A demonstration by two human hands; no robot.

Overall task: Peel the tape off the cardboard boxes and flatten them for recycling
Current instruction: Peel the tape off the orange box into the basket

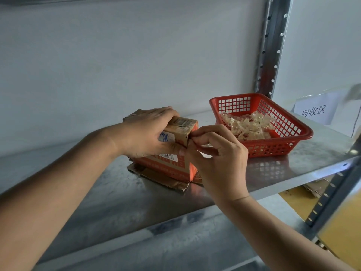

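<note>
- One metal shelf [121,202] carries everything in view, with a perforated steel upright [270,45] rising at its back right corner.
- Red plastic basket [293,133], latticed on its walls, sits on the shelf's right part, well apart from the front edge; inside lies a heap of crumpled clear tape strips [248,126].
- Cardboard box [172,163], brown with orange print and a barcode label, stands near the middle of the shelf, just left of the basket, its bottom flaps splayed out on the metal.
- White paper sign [314,112] with printed characters stands behind the basket to the right.
- Left hand [148,132] wraps over the top of the box, fingers curled round it, thumb on the near face.
- Right hand [216,151] pinches at the box's upper right corner with thumb and forefinger; whether tape is between them cannot be told.
</note>
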